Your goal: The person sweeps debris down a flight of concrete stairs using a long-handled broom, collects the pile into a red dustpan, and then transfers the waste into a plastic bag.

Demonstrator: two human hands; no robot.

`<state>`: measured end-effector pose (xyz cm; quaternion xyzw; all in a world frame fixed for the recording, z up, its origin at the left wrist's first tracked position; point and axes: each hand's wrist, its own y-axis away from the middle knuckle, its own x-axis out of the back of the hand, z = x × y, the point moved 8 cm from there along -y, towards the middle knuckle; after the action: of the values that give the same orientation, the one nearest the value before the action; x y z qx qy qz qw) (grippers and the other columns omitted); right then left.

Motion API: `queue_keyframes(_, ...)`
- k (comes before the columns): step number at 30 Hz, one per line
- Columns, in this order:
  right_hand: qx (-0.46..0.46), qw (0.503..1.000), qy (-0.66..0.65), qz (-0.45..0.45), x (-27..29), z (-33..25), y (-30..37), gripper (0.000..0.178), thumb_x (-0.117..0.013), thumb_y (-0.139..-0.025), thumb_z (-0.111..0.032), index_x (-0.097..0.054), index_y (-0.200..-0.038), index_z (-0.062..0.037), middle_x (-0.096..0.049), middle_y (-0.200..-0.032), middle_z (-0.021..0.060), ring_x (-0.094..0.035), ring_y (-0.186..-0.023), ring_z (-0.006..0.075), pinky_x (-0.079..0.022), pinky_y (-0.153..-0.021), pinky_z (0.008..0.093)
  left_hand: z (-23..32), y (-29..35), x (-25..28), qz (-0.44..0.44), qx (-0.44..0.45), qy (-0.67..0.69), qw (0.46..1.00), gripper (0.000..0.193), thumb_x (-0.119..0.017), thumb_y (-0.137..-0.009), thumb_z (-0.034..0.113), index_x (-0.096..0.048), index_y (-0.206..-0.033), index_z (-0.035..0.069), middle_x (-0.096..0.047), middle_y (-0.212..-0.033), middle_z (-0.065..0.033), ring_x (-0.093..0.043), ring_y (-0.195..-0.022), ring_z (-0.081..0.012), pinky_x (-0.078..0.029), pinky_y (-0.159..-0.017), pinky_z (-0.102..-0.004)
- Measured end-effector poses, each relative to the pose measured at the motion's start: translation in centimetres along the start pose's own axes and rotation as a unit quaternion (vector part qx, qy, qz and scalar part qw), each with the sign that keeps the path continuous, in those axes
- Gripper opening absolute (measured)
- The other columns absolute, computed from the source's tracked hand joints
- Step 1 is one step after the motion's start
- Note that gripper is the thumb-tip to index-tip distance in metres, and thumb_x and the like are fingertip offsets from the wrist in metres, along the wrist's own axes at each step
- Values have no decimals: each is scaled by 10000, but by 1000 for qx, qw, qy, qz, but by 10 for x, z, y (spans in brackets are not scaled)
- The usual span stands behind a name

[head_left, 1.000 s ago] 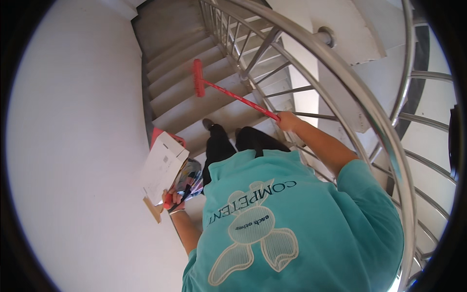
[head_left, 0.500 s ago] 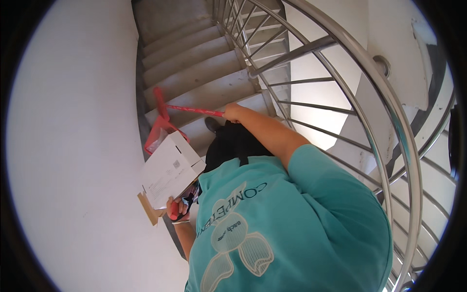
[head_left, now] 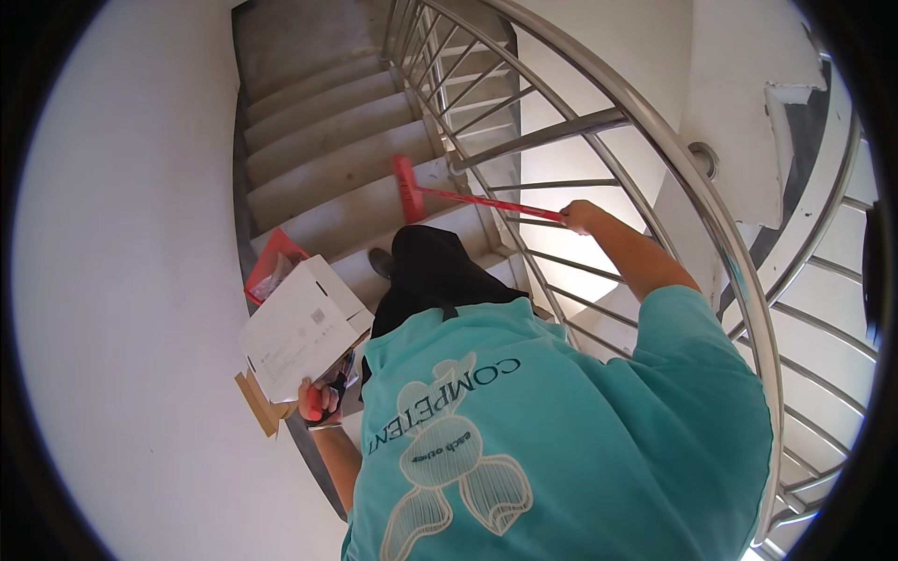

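Note:
My right hand (head_left: 582,217), arm stretched out to the right, is closed round the handle end of a red broom (head_left: 486,201). Its brush head rests on or just over a stair step, left of the railing. At lower left, my left hand (head_left: 323,400) is closed on a red handle. A white cardboard box (head_left: 304,327) lies between that hand and a red dustpan (head_left: 278,251), hiding the stretch between them, so whether handle and dustpan join cannot be seen. Something clear, like plastic, lies in the dustpan.
Grey concrete stairs (head_left: 327,159) run away ahead of me. A metal railing (head_left: 692,178) curves along the right side, and a white wall (head_left: 140,280) borders the left. A brown cardboard flap (head_left: 254,402) sticks out by the box. One dark shoe (head_left: 380,262) shows on a step.
My right hand has swung to the right, drawing the broom head away from the dustpan across the step toward the railing. The left hand keeps its grip beside the box.

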<state>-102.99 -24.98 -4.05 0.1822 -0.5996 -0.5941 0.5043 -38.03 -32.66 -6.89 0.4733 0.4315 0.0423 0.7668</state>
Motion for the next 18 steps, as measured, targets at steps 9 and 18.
queue_keyframes(9, -69, 993, 36, 87, 11, -13, 36, 247, -490, -808, -197, -601, -1023, -146, -624, -936, 96, -596, -886, 258, -477, -756, 376, 10, -15, -10, -11, -5, 18, 1000, 247, -446, -872, 222, -440, -941, -15, -579, -683, -128, -375, -317, -128, -292, -256, -232)
queue_keyframes(18, -14, 852, -511, -111, -129, -92, 17, 66, -566, -697, -43, -555, -730, 14, -515, -526, 100, -487, -374, 176, -412, -362, 314, 6, -12, -13, 8, -8, 13, 1000, 223, -457, -874, 234, -491, -790, 30, -581, -699, -124, -386, -333, -125, -305, -265, -234)
